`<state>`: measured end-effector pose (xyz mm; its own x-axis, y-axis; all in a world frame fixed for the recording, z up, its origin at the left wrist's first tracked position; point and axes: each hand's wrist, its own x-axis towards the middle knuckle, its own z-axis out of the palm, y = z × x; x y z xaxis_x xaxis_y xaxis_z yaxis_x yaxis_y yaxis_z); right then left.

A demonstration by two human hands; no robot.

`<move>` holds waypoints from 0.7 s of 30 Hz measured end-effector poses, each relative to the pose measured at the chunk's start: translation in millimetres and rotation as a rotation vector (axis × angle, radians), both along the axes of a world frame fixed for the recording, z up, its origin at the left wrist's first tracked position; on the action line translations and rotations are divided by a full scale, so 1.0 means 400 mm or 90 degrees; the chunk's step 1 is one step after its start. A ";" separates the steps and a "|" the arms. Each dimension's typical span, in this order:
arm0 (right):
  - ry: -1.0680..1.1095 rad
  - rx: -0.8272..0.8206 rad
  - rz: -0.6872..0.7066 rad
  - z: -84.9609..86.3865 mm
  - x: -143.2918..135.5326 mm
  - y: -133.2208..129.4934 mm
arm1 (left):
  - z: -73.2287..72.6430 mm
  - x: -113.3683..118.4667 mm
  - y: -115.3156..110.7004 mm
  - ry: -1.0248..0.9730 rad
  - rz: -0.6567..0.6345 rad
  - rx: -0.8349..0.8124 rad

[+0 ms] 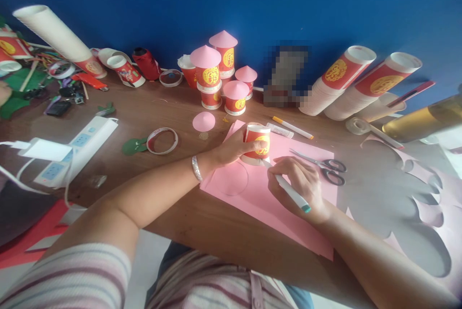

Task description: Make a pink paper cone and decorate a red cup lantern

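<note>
My left hand [236, 148] is wrapped round a red and white paper cup [265, 135] with a gold emblem, holding it on the pink paper [285, 222]. In my right hand [298, 179] is a white marker pen [294, 193] with a green end, its tip close to the cup's lower rim. Left of the cup, a drawn circle [233, 179] shows on the paper. Scissors [330, 167] lie on the paper's right side. A glue tube [279, 131] and an orange-capped marker [292, 127] rest behind the cup.
Cups with pink cone roofs [205, 66] stand by the blue wall. Leaning cup stacks [355, 68] are at the back right, near a tape roll [357, 125]. Pink paper scraps [429, 212] lie right. A power strip [77, 150] and cut cup ring [176, 140] are left.
</note>
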<state>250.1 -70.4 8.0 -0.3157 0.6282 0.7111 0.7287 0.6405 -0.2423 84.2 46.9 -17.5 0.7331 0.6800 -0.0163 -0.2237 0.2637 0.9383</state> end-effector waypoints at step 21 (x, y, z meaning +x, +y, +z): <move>-0.004 -0.004 -0.016 0.003 0.004 0.001 | -0.007 0.000 0.001 -0.002 0.021 0.001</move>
